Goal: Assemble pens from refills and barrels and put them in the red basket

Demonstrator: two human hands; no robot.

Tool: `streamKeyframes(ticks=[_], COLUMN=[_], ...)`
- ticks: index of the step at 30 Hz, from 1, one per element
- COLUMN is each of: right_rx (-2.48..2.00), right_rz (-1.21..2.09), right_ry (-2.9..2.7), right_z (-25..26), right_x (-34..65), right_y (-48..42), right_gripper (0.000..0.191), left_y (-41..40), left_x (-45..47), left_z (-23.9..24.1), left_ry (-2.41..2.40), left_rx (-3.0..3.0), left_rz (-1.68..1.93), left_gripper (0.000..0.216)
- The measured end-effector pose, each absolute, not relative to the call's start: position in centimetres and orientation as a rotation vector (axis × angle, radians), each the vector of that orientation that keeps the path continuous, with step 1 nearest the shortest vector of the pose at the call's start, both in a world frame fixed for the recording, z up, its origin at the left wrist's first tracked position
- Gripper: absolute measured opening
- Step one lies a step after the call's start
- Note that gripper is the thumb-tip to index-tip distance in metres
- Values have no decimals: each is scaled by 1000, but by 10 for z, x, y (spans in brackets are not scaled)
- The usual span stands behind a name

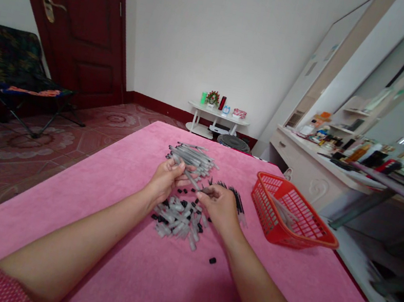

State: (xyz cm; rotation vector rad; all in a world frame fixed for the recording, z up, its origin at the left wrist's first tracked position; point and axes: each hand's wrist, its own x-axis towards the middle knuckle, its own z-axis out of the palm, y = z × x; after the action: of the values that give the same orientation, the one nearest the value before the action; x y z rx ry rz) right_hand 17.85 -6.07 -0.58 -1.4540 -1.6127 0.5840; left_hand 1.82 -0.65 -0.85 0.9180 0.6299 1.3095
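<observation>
My left hand (168,179) is closed around a grey pen barrel (190,177) that slants toward my right hand. My right hand (220,206) pinches a thin black refill (206,190) at the barrel's near end. Both hands hover over a pink cloth-covered table (104,217). Under them lies a heap of clear caps and small black end pieces (180,220). A pile of grey pen barrels (193,157) lies just beyond my left hand. A bunch of black refills (237,199) lies to the right of my right hand.
A red plastic basket (292,214) with a few pens inside stands at the right of the table. One black piece (213,260) lies apart nearer me. Beyond are a dark red door (76,19), a folding chair (9,65), a white side table (217,120) and a dresser (320,166).
</observation>
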Motion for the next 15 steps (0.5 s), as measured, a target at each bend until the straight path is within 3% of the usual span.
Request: streamKeyframes(ticks=[4, 11, 15], right_rx=[-1622, -1806, -1768], right_rz=[406, -222, -184], right_ry=[-1700, -1892, -1872], right_z=[0, 19, 18], right_x=[180, 171, 170], right_y=[-64, -81, -82], right_gripper=[13, 5, 5], left_y=[-9, -14, -14], left_x=[22, 29, 30], left_z=[-10, -11, -9], left_ry=[681, 772, 775], left_rx=[915, 879, 865], left_rz=[1331, 1385, 1402], left_gripper=[31, 30, 29])
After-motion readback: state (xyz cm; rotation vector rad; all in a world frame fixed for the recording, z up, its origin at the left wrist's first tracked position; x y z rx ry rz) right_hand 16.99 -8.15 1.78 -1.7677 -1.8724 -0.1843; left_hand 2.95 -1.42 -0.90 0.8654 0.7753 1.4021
